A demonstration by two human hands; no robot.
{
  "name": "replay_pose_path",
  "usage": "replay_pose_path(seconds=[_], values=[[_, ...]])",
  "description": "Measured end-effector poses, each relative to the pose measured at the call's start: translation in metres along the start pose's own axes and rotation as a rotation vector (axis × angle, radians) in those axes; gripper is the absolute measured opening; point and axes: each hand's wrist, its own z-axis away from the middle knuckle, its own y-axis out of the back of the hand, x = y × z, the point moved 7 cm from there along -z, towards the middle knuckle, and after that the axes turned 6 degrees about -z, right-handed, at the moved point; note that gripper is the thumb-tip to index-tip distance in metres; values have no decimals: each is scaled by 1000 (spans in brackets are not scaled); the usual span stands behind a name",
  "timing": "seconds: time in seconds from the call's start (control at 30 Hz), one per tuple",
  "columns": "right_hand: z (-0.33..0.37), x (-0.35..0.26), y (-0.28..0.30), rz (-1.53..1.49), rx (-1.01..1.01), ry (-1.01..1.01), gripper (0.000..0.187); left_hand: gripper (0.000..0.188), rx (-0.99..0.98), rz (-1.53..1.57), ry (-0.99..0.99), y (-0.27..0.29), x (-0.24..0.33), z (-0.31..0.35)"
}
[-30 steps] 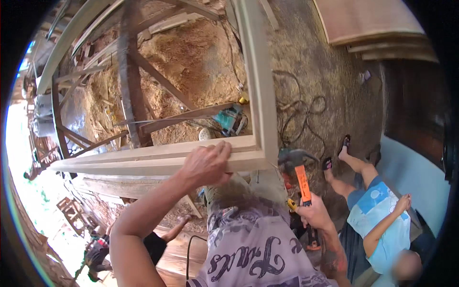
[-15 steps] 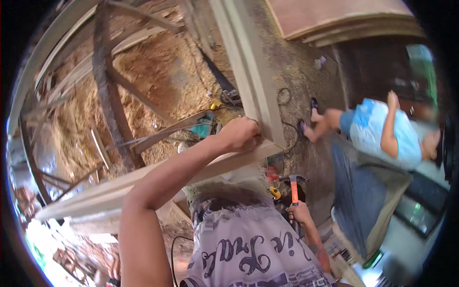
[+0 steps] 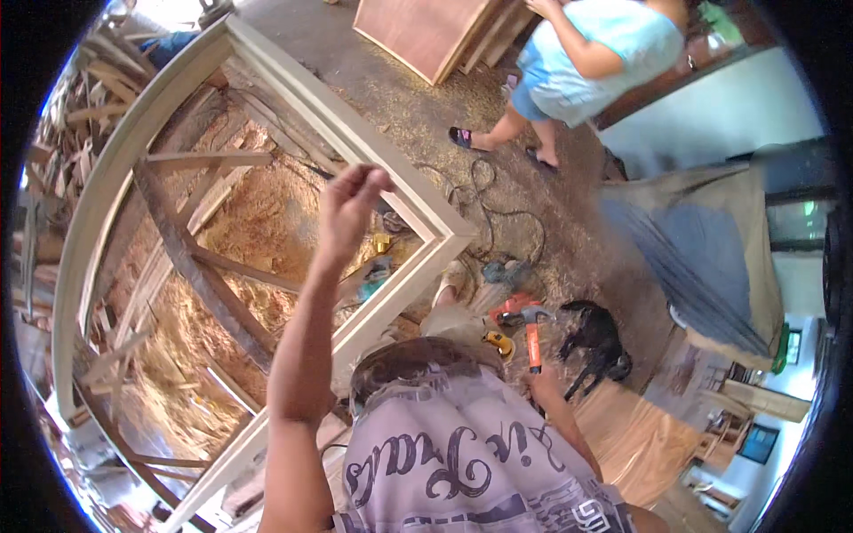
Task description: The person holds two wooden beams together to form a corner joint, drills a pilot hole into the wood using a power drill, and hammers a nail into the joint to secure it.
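In my right hand [image 3: 546, 388] is a claw hammer [image 3: 533, 342] with an orange handle, its head up, to the right of my body. My left hand [image 3: 349, 209] is raised over the wooden frame with its fingers curled together; whether something small is pinched in them I cannot make out. The pale wooden frame [image 3: 306, 98] has straight sides meeting at a corner in front of me and a curved side at the far left. A yellow tape measure [image 3: 500, 344] is at my right hip, left of the hammer.
A black dog [image 3: 593, 342] lies on the floor at the right. Beyond it a person in a light blue shirt [image 3: 613, 53] stands near wooden panels [image 3: 422, 35]. Cords [image 3: 484, 191] coil past the corner. Sawdust and a dark wooden brace [image 3: 191, 249] show inside the frame.
My left hand has lifted off the frame's corner and moved left and up. The hammer stays in my right hand. My view has turned, showing the whole curve, the dog and the person standing.
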Motion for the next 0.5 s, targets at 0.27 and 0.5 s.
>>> replay_pose_path(seconds=[0.27,0.5], values=[[-46,43,0,60,-43,103,27,43,-118,-1009,-37,41,-1,66],[-103,34,27,308,-155,206,22,52,-381,-1216,-86,-76,-30,96]])
